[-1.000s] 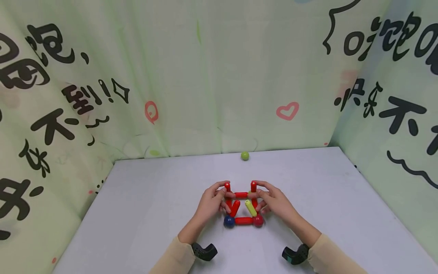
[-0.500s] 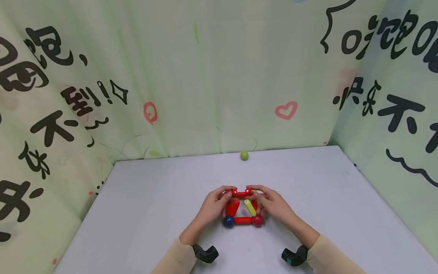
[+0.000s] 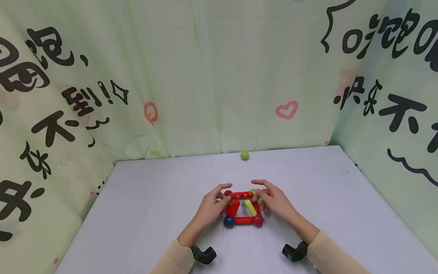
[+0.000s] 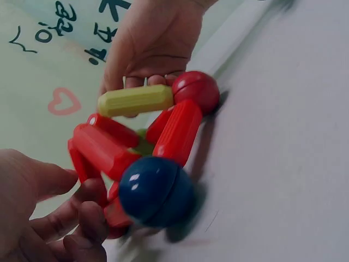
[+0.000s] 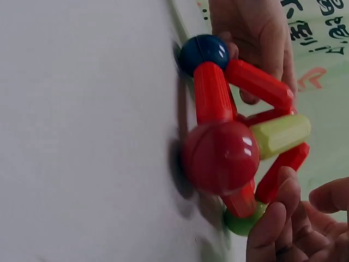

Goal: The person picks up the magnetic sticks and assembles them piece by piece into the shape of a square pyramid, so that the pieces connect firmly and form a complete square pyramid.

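Observation:
On the table, magnetic rods and balls form a low frame. A blue ball [image 3: 229, 221] is its near left corner, a dark red ball [image 3: 258, 220] its near right, a green ball [image 5: 244, 219] its far right. Red rods [image 3: 243, 220] join the corners. A red rod [image 4: 103, 150] slants up from the blue ball, a yellow rod [image 3: 250, 208] from the near red ball. Two more red rods lean inward at the back. My left hand [image 3: 213, 203] is at the far left corner, fingertips by a red rod. My right hand [image 3: 274, 199] touches near the green ball, index finger raised.
A loose green ball [image 3: 244, 155] lies at the table's [image 3: 154, 198] back edge. Printed curtains [image 3: 219, 76] hang behind and at both sides. A dark wrist device [image 3: 204, 255] is on each wrist.
The two back red rods, upright between fingers and thumbs a second ago, now tilt inward. Both index fingers have lifted off them. The rest of the frame stays in place.

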Demonstrator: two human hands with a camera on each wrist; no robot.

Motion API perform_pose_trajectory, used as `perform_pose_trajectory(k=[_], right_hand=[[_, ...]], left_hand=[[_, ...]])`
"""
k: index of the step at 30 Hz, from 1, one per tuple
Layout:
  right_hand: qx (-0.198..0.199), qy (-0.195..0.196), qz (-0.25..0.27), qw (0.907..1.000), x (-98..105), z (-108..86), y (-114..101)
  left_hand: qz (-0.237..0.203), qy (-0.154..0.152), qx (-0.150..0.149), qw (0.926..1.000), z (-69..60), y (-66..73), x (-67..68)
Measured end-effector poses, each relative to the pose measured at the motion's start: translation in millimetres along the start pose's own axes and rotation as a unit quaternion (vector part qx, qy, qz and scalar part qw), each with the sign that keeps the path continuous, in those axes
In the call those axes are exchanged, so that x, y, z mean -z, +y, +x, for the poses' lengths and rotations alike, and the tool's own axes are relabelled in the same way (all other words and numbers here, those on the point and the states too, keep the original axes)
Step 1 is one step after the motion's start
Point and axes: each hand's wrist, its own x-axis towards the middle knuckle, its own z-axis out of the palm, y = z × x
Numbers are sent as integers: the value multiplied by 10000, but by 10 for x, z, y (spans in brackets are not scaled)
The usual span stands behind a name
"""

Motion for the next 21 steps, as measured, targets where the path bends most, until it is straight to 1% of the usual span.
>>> perform_pose_trajectory(k=[3, 4, 6, 8, 10, 13, 15, 18, 21], right_hand=[[-99, 217, -117, 9996, 86, 121, 10], [-108, 258, -205, 9994, 117, 169, 15], [-117, 309, -409, 9986, 169, 266, 25], [-81, 319, -673, 9972, 212, 376, 43], [-29, 296, -965, 9949, 239, 488, 62], [69, 239, -1352, 9905, 256, 667, 88], [181, 181, -1671, 9856, 253, 782, 106], [303, 66, -2056, 9782, 236, 928, 116], [415, -24, -2424, 9693, 215, 1036, 92]], left_hand=[[199, 144, 98, 9997, -7, -1, 64], [249, 149, 135, 9995, -11, -1, 86], [275, 48, 182, 9994, -23, -7, 121], [179, -174, 173, 9995, -36, -19, 146], [33, -519, 187, 9985, -51, -33, 156], [-133, -1033, 125, 9945, -62, -62, 159], [-116, -1274, 110, 9917, -69, -77, 160], [-3, -1448, 110, 9894, -71, -94, 164], [120, -1505, 93, 9885, -69, -99, 165]])
